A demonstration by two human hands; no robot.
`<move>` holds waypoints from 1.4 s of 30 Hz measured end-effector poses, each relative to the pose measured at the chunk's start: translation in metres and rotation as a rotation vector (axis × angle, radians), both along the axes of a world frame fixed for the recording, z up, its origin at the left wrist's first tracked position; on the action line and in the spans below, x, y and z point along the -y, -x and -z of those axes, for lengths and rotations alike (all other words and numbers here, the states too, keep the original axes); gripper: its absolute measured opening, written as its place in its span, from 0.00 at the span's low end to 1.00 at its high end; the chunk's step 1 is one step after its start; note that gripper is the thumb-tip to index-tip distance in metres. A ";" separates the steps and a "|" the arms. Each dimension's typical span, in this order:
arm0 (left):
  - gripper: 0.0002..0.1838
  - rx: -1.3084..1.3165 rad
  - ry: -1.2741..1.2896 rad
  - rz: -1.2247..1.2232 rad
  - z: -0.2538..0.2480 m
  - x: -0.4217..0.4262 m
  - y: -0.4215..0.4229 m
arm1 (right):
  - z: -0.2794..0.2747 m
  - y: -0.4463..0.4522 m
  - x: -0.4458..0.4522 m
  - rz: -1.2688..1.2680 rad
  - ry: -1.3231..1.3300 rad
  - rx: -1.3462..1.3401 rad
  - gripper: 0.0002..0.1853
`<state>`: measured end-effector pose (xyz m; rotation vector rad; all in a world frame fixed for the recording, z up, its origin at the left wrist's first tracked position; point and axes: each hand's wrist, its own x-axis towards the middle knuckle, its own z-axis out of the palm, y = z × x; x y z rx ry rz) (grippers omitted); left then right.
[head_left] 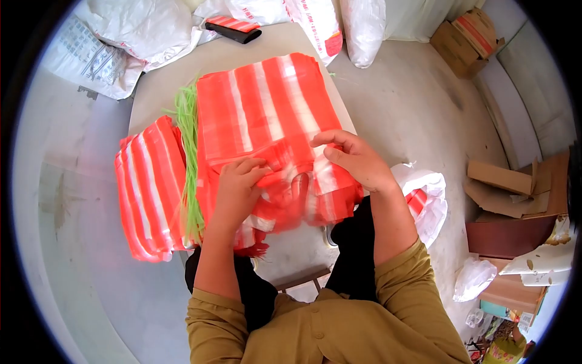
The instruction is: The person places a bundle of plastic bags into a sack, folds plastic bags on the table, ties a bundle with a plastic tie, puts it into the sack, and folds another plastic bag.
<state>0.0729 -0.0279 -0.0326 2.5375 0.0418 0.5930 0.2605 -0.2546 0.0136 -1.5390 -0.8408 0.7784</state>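
A large stack of red-and-white striped plastic bags (260,109) lies on the table before me. At its near edge, my left hand (241,182) has its fingers bent round a bunched part of the top bag. My right hand (354,159) is over the right side of the stack, thumb and forefinger apart, with nothing visible between them. The crumpled near part of the top bag is blurred. Left of the stack lies a bundle of green plastic strips (190,158), and beyond it a smaller stack of striped bags (150,188).
The grey table (167,88) holds a dark roll with a striped top (233,29) at its far edge. White sacks (136,30) stand behind. An open white bag (424,200) is on the floor at right, near cardboard boxes (515,194). A stool (303,278) is below.
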 end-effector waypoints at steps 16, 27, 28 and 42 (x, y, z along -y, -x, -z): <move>0.20 0.006 -0.104 -0.046 0.004 0.004 0.004 | 0.018 0.007 -0.064 -0.099 0.101 -0.161 0.25; 0.20 -0.022 -0.045 -0.061 0.000 0.007 0.005 | 0.028 0.027 -0.085 0.001 0.241 0.476 0.24; 0.21 -0.033 -0.028 -0.069 0.000 0.008 0.005 | 0.033 0.029 -0.087 0.017 0.239 0.565 0.24; 0.12 0.032 0.177 -0.097 0.000 0.009 -0.006 | 0.023 0.018 -0.074 -0.045 0.269 0.157 0.22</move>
